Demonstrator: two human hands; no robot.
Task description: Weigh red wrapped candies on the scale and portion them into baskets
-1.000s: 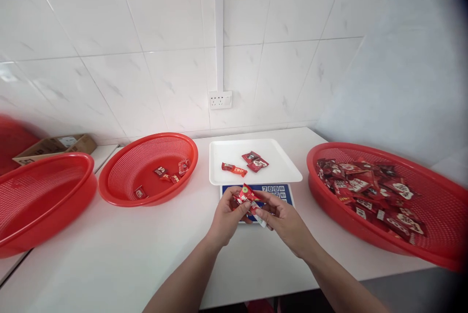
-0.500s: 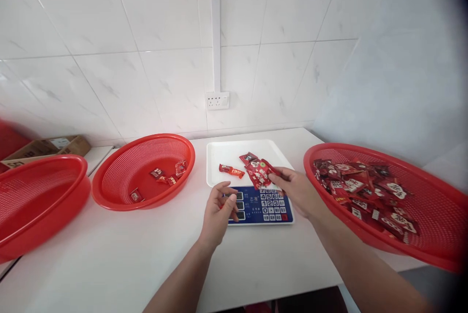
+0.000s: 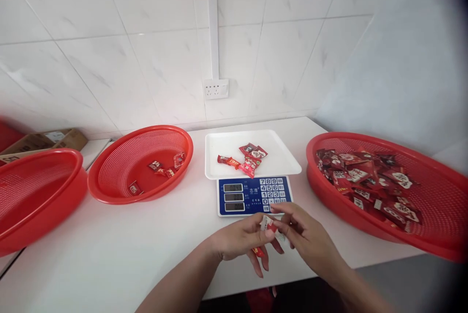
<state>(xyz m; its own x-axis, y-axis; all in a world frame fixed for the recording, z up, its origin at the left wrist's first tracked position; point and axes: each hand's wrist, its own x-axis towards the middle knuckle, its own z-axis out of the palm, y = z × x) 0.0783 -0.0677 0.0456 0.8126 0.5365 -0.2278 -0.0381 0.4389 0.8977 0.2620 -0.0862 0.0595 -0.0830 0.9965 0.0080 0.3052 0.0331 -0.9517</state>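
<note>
In front of the scale, my left hand holds a small red and white snack packet between thumb and forefinger. A red wrapper shows lower down among its fingers. My right hand meets it from the right, fingertips pinched at the packet's edge, which they partly hide. Behind both hands stands a digital scale with a blue keypad panel and lit displays. Several red snack packets lie together on its white tray.
At right, a red basket holds a heap of red packets. A second red basket at left contains several packets. Another red basket and a cardboard box are farther left. A wall socket sits behind.
The packets my right hand held over the scale now lie on its tray. Both hands have come down toward the table's front edge and together around a small packet.
</note>
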